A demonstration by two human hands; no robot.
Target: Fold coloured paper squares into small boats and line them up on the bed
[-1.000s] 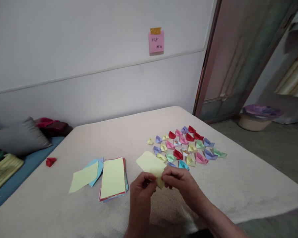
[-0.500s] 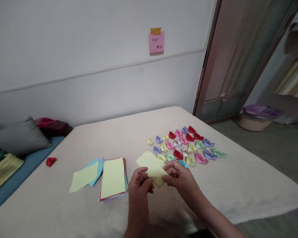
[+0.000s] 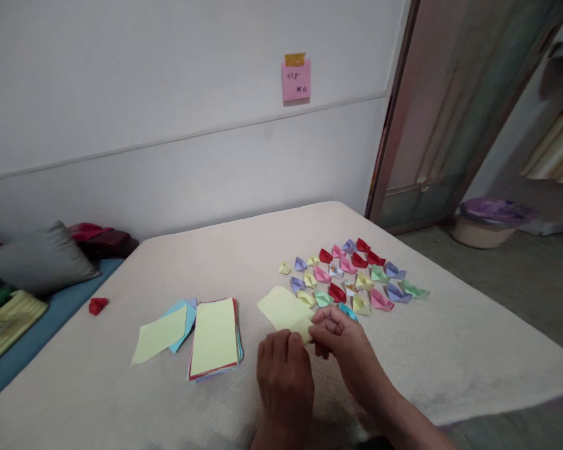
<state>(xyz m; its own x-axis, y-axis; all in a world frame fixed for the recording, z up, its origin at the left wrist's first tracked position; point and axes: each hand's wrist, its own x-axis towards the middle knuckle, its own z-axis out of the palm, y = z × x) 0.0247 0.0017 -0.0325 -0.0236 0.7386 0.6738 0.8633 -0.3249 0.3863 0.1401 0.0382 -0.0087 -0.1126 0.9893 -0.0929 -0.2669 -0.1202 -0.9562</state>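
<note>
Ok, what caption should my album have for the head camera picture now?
Left hand and right hand at pale yellow paper, near colorful folded boats.

A narrow lane of beige cloth (image 3: 178, 412) runs between the paper stack (image 3: 213, 340) and the left hand (image 3: 286, 375); wider room lies beyond the stack, up to the wall (image 3: 216, 162). Folded paper boats (image 3: 336, 292) crowd the way past the right hand (image 3: 338, 334) — rightward and nearer, the cloth lies open.
</note>
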